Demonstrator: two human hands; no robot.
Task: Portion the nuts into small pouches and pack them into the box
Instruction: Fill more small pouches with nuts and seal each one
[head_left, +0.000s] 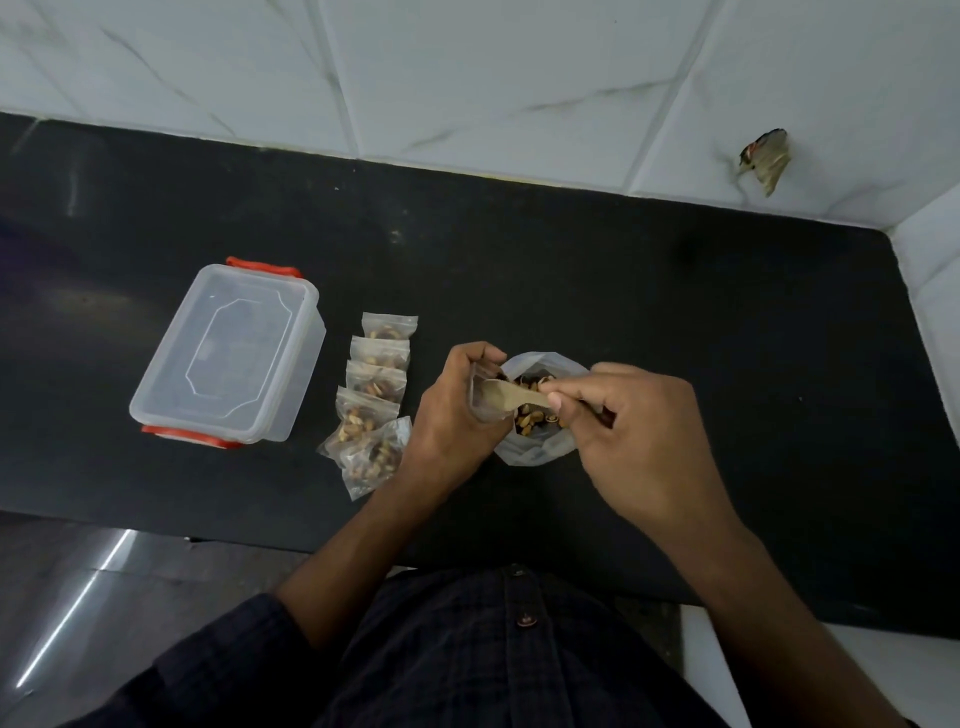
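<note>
Over the nut bag, I tip a wooden spoon into a small pouch.
My left hand pinches the pouch mouth wide; my right hand pinches the spoon handle, best tilted slowly. Filled pouches and closed box lie at nine o'clock.

Left hand holds small pouch, right hand tips wooden spoon in over nut bag; five filled pouches beside lidded box.
</note>
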